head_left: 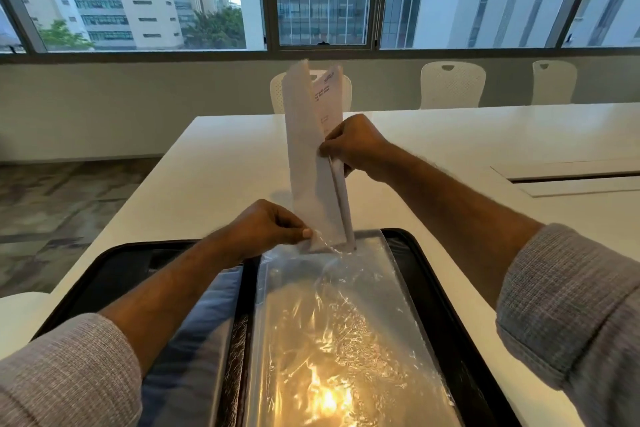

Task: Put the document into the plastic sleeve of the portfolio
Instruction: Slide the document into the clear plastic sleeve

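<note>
Document [313, 152] sheets stand nearly upright over the far end of the open portfolio [446, 291], their lower edge just entering the mouth of the plastic sleeve [332, 315] at about 12 o'clock of the sleeve. The paper looks light and limp: the upper part splays into at least 2 leaves and bows slightly, so it will likely buckle if pushed from the top alone.

The right hand [353, 146] is closed in a pinch on the document's right edge, about midway up, at roughly 1 o'clock from the sleeve mouth. The left hand [270, 229] is closed too, thumb and fingers pinching the thin clear film at the sleeve's opening, at about 10 o'clock, lifting it away from the page beneath.

That film is soft, crinkled and glossy, with strong glare across it; I judge it will cling and snag the paper's corners. A low grip, close to the entering edge, would keep the sheets stiff enough to slide, with the opening held wide. The portfolio lies flat on the white table [225, 156], and looks steady enough to need no holding.
</note>
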`<state>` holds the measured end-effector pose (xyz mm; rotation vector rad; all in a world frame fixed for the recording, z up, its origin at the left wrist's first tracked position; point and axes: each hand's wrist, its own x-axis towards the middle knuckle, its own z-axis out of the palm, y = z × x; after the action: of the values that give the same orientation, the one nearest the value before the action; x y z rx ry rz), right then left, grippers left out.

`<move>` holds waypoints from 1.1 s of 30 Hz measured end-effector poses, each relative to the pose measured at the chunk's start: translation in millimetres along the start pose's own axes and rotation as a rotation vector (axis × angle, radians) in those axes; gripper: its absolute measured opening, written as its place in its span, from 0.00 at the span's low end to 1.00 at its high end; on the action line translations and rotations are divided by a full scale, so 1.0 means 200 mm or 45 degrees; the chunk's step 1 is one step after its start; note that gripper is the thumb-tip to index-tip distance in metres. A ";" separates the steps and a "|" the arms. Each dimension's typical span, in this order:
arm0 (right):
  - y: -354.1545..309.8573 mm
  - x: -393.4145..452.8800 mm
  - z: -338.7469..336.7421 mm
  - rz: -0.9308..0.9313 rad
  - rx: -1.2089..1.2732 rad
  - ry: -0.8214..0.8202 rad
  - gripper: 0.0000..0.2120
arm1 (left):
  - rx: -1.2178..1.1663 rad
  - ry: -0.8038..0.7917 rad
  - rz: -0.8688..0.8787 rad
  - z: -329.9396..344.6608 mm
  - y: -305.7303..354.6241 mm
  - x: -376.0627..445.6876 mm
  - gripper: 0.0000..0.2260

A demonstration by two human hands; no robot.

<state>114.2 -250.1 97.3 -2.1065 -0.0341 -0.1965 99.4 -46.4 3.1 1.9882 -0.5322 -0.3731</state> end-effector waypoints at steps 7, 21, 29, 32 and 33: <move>-0.04 -0.03 -0.02 0.189 -0.257 -0.279 0.10 | -0.039 0.126 -0.016 0.01 -0.01 0.03 0.05; 0.13 -0.11 -0.15 0.238 -0.161 -0.366 0.30 | -0.412 0.275 -0.401 -0.01 -0.01 0.10 0.07; 0.25 -0.15 -0.14 0.193 0.052 -0.293 0.37 | -0.227 0.216 -0.522 -0.07 -0.09 0.09 0.21; 0.27 -0.16 -0.13 0.194 0.069 -0.307 0.38 | -0.123 0.089 -0.528 -0.08 -0.08 0.09 0.38; 0.28 -0.18 -0.13 0.195 0.081 -0.304 0.39 | -0.102 0.052 -0.522 -0.09 -0.08 0.09 0.41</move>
<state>82.2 -300.3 57.2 -2.0483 -0.0207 0.1463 126.6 -36.4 -4.0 2.0173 -0.0766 -0.5939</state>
